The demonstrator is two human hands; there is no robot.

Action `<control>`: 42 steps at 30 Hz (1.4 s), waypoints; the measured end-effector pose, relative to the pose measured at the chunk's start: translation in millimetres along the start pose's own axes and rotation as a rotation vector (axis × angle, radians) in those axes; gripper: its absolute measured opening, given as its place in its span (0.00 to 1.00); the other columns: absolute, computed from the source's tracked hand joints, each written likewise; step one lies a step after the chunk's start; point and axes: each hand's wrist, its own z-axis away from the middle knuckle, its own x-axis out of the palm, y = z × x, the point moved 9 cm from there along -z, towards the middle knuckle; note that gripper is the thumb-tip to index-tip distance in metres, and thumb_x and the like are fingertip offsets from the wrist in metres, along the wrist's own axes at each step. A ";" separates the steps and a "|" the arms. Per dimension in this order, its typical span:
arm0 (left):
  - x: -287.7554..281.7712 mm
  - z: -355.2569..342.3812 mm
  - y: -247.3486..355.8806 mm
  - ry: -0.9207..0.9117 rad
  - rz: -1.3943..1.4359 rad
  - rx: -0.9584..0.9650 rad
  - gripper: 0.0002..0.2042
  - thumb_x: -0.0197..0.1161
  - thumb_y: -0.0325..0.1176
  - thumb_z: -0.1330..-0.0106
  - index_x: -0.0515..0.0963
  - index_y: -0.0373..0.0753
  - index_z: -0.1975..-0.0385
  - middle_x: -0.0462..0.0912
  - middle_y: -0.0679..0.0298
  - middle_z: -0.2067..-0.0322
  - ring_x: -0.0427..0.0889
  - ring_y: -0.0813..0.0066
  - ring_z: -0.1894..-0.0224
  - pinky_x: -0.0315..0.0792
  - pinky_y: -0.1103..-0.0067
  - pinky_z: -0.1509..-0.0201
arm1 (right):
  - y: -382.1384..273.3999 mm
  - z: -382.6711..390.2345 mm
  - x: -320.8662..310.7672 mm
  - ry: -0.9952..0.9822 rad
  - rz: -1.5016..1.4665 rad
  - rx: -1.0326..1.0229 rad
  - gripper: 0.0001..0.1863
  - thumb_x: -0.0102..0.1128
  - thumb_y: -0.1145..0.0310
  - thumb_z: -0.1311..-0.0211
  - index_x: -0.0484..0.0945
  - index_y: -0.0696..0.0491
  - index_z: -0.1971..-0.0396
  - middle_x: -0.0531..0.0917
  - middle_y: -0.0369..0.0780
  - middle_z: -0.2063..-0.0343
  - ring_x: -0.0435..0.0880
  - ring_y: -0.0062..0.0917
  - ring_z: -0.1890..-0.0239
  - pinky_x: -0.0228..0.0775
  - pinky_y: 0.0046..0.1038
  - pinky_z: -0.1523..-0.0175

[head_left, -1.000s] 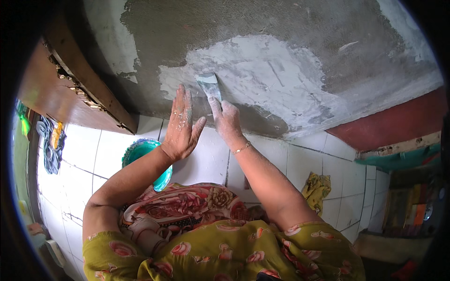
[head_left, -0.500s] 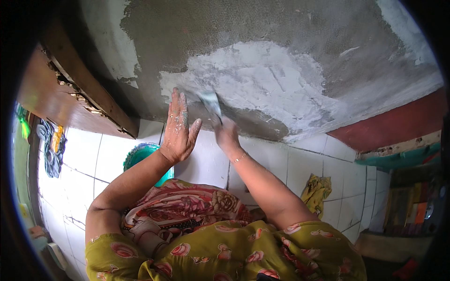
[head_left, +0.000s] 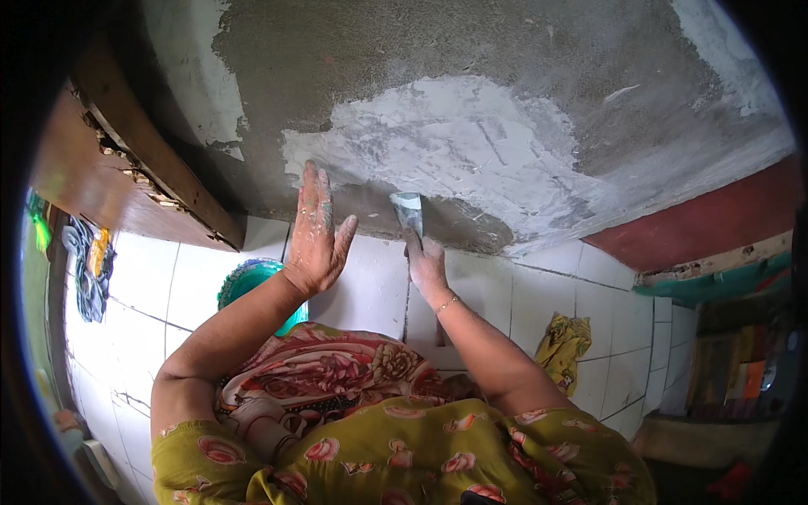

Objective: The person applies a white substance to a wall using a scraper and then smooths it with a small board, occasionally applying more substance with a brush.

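A grey plastered wall (head_left: 379,42) bears a broad, rough patch of white filler (head_left: 446,143) in its lower middle. My left hand (head_left: 313,244), spotted with white residue, is open with fingers stretched upward at the wall, near the patch's left edge; whether its palm touches is hard to tell. To its right my right hand (head_left: 425,268), powdered white, grips a putty knife (head_left: 407,206). The blade is at the patch's lower edge, over bare grey plaster. Behind my left forearm sits a turquoise bucket (head_left: 248,278) with a messy rim, partly hidden.
A worn wooden board (head_left: 143,151) with splintered edge stands at left, beside rags (head_left: 88,265) on white floor tiles (head_left: 194,278). A yellow cloth (head_left: 562,349) lies at right. A red panel (head_left: 699,210) borders the wall's right, above dim stacked items (head_left: 741,379).
My right hand and the putty knife have moved down and slightly right, from the white patch to its lower edge. My left hand has shifted slightly left and stays open.
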 end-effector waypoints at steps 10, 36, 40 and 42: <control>1.7 -0.4 2.8 0.015 -0.005 0.026 0.34 0.47 0.40 0.30 0.40 0.25 0.34 0.35 0.33 0.34 0.38 0.38 0.30 0.39 0.58 0.29 | -49.9 -17.8 -9.7 0.065 0.071 -0.364 0.33 0.49 0.44 0.36 0.75 0.62 0.82 0.73 0.53 0.86 0.73 0.42 0.82 0.64 0.39 0.71; 1.7 1.3 10.6 -0.007 -0.026 0.021 0.34 0.47 0.39 0.30 0.39 0.26 0.34 0.33 0.34 0.33 0.39 0.38 0.30 0.40 0.56 0.29 | -16.3 -11.1 -53.7 0.113 -0.182 -0.002 0.29 0.51 0.47 0.34 0.69 0.55 0.89 0.67 0.34 0.92 0.66 0.19 0.91 0.59 0.25 0.83; 6.4 5.7 16.4 -0.006 -0.021 0.079 0.34 0.47 0.39 0.30 0.39 0.26 0.34 0.33 0.34 0.33 0.38 0.38 0.30 0.39 0.56 0.29 | -7.4 -7.4 -57.8 0.165 -0.123 -0.058 0.30 0.50 0.47 0.34 0.69 0.55 0.89 0.69 0.34 0.92 0.67 0.19 0.91 0.59 0.26 0.83; 14.1 10.8 12.4 -0.039 -0.027 0.053 0.34 0.47 0.39 0.30 0.38 0.26 0.34 0.33 0.34 0.33 0.38 0.38 0.30 0.39 0.57 0.29 | -50.2 -15.1 -60.5 0.133 -0.270 -0.040 0.29 0.50 0.47 0.34 0.69 0.55 0.89 0.68 0.34 0.92 0.67 0.19 0.92 0.58 0.25 0.85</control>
